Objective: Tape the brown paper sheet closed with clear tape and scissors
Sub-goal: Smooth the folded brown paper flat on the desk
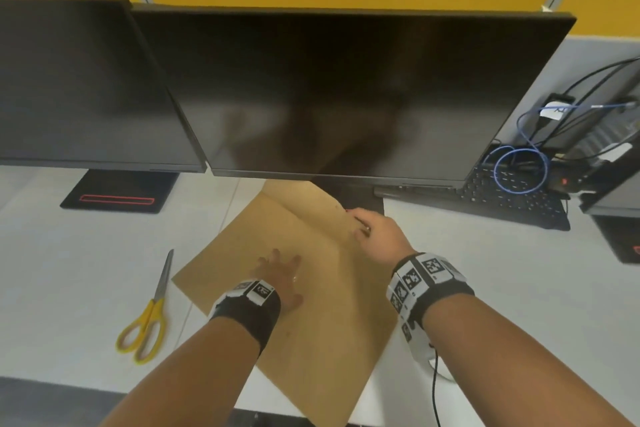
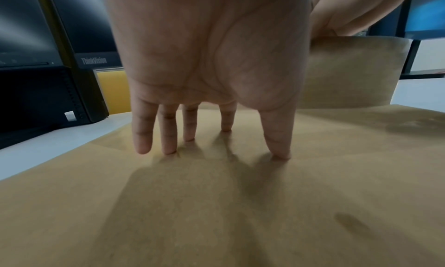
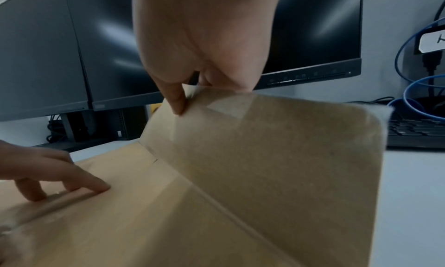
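Left hand (image 1: 278,276) presses spread, straight fingers on the brown paper sheet (image 1: 311,322) while right hand (image 1: 375,230) pinches its raised flap (image 3: 277,147), scissors (image 1: 149,315) lying beside on the worktop (image 1: 69,270)

The brown paper sheet (image 1: 311,288) looks matt and a bit rough. Left of the paper, the scissors (image 1: 152,308) have shiny metal blades and smooth yellow plastic handles. Behind the paper, the monitor (image 1: 346,90) screen is glossy black.
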Demonstrator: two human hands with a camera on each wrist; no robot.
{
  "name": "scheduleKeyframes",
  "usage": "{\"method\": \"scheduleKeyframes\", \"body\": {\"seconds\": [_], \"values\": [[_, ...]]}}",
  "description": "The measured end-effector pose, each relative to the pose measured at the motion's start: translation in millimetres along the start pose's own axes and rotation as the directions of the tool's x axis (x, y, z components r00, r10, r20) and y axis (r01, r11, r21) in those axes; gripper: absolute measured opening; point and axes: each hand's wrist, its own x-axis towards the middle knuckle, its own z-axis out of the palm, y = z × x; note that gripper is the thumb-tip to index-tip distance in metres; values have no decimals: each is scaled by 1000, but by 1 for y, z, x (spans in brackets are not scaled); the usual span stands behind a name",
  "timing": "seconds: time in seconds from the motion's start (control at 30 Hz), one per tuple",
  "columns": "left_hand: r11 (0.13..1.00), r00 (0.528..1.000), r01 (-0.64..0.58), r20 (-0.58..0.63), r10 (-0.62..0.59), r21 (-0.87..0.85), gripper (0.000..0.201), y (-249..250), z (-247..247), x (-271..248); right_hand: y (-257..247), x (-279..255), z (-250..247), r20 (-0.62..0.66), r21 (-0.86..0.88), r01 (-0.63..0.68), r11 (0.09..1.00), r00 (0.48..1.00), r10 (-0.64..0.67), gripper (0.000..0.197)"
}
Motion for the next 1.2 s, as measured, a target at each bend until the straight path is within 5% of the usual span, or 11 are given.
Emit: {"method": "scheduleKeyframes", "body": {"seconds": [0.27,0.53,0.7,0.87,1.2], "values": [[988,988,-147,-32,149,50,69,-16,2,-7,-19,-20,51,267,-88,-10,996,963,33,37],[942,933,-331,-162,320,-44,39,-50,8,-16,-24,-33,103,207,-348,-102,932,961,182,52],[894,871,-432,-202,447,116,64,-68,18,-14,-33,-42,121,122,-361,-214,908,954,273,49],[891,903,-426,8,430,161,71,-68,18,-9,-37,-45,126,123,-356,-276,893,933,338,55],[925,933,-359,17,360,126,68,-64,22,-13,-31,-51,122,154,-327,-212,921,950,273,34]]}}
